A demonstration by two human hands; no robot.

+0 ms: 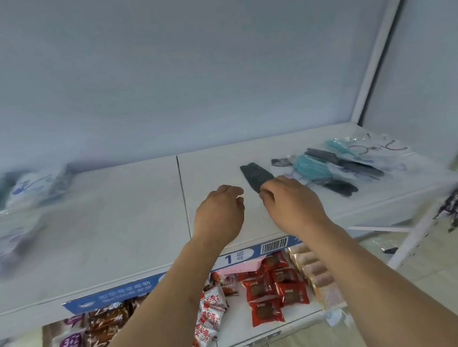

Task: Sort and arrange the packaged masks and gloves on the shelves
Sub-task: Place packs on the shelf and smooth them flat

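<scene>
A dark grey packaged mask [254,176] lies on the white shelf [134,212], right of the middle seam. My right hand [287,199] grips its near end with curled fingers. My left hand [220,211] hovers just left of it, fingers loosely curled and holding nothing. A loose pile of packaged masks [339,165], teal and dark grey, lies at the shelf's right end. Another blurred heap of packages [24,192], white, blue and teal, sits at the far left.
The shelf's white upright [375,51] rises at the back right. Below the blue price strip [253,254], a lower shelf holds red snack packets [274,290], white-red packets [211,315] and brown ones [106,325]. Tiled floor shows at the right.
</scene>
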